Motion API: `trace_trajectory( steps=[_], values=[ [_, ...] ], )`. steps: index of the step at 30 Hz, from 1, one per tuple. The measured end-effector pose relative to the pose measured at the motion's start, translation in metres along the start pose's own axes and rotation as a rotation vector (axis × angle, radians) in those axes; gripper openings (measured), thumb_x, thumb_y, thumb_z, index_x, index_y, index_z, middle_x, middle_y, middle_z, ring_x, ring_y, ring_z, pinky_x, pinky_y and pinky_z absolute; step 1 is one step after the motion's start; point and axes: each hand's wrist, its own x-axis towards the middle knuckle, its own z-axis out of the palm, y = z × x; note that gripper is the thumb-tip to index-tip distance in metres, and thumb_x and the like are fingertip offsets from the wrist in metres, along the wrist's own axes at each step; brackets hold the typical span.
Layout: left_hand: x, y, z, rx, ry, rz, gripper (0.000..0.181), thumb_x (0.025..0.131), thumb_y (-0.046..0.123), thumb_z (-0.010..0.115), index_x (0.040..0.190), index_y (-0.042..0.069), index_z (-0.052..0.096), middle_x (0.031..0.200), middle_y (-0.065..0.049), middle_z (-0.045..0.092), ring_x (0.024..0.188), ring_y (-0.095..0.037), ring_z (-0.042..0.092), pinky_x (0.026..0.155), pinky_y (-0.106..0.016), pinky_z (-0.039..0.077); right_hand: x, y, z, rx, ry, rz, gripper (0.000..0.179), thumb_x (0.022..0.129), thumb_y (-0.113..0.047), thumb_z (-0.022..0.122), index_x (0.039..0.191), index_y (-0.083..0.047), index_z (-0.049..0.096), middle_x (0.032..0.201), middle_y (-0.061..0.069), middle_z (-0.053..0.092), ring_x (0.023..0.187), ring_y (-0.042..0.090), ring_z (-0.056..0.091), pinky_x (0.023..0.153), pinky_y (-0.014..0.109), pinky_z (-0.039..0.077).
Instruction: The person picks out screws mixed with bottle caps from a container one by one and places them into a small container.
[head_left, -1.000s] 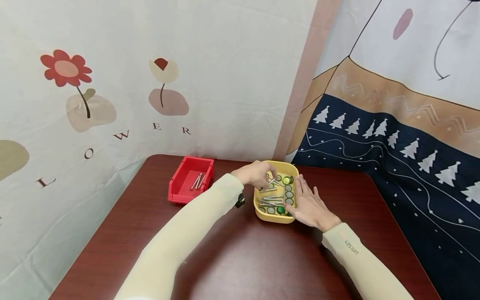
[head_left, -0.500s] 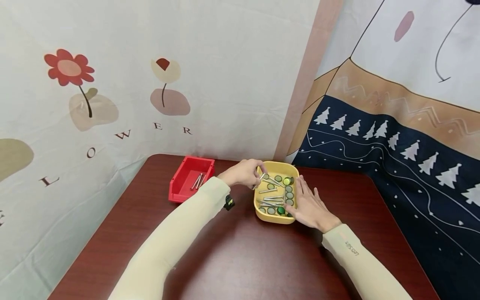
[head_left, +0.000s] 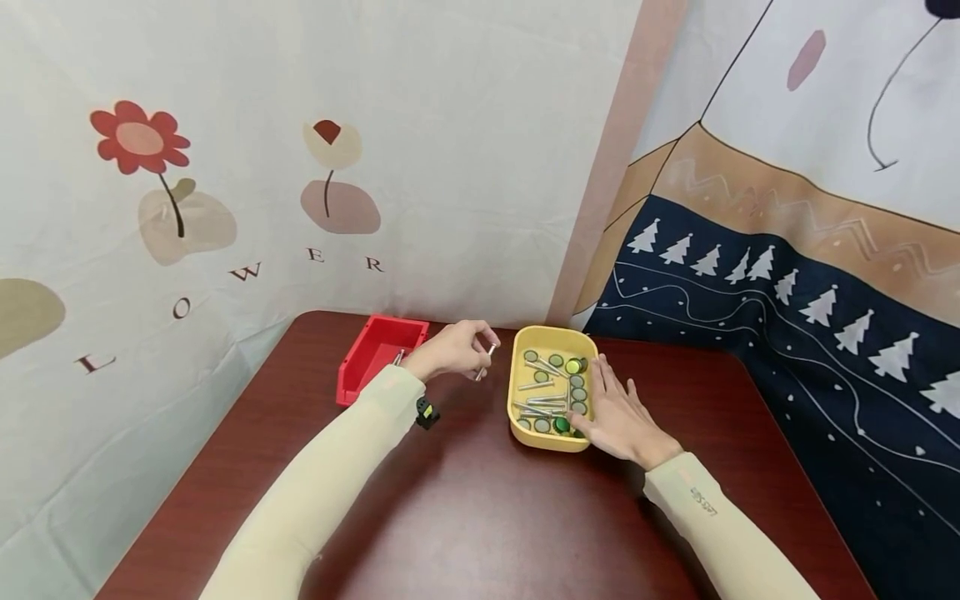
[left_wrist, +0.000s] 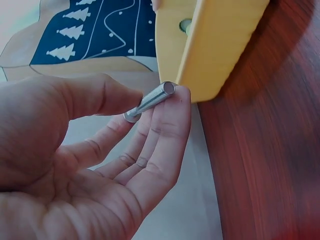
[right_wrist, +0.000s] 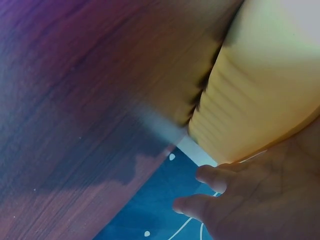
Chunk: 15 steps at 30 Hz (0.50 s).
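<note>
— Firstly, what do we observe of the metal bolt point(left_wrist: 155, 99)?

— We observe a slim, silver-grey shaft with a dark streak along its length, a flat round end facing the left wrist camera and a wider flange at the other. From the head camera we see it tilted, above the table point(head_left: 465, 500), between the red bin point(head_left: 345, 383) and the yellow tray point(head_left: 551, 446), apart from both.

— How do we describe the hands?

— We note the left hand point(head_left: 453, 348) pinching the bolt: its thumb and fingertips are parted only by the shaft. The right hand point(head_left: 618, 412) lies with straight fingers along the tray's right wall, its thumb reaching over the rim. The two hands are well apart.

— And the tray's contents?

— We find other bolts point(head_left: 536, 386), loosely scattered, and bottle caps point(head_left: 573, 367), some green and some grey.

— What escapes us?

— The left arm's cream sleeve point(head_left: 322, 475) and hand cover part of the bin, so that we see only the ends of the bolts within. We cannot tell what lies beneath the right thumb. The left wrist view crops the tray; the right wrist view is blurred and cuts off most of the hand.
</note>
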Motion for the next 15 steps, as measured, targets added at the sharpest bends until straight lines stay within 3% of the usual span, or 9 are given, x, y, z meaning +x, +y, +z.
trace_trajectory(
  steps=[9, 15],
  values=[
    [-0.012, -0.015, -0.016, -0.004, 0.024, -0.038, 0.033, 0.106, 0.003, 0.071, 0.139, 0.004, 0.069, 0.124, -0.03, 0.077, 0.089, -0.031, 0.083, 0.09, -0.045, 0.074, -0.001, -0.001, 0.002, 0.006, -0.01, 0.013, 0.111, 0.113, -0.055, 0.065, 0.185, 0.003, 0.003, 0.196, 0.026, 0.0, 0.183, 0.049, 0.009, 0.142, 0.082, 0.01],
    [-0.016, -0.024, -0.03, -0.035, 0.04, -0.032, 0.034, 0.108, 0.002, 0.071, 0.141, 0.002, 0.068, 0.121, -0.028, 0.076, 0.087, -0.027, 0.082, 0.095, -0.051, 0.074, 0.0, 0.0, 0.0, -0.007, -0.007, 0.009, 0.111, 0.113, -0.055, 0.064, 0.185, 0.003, 0.003, 0.196, 0.025, -0.001, 0.183, 0.049, 0.009, 0.142, 0.082, 0.011]
  ],
)
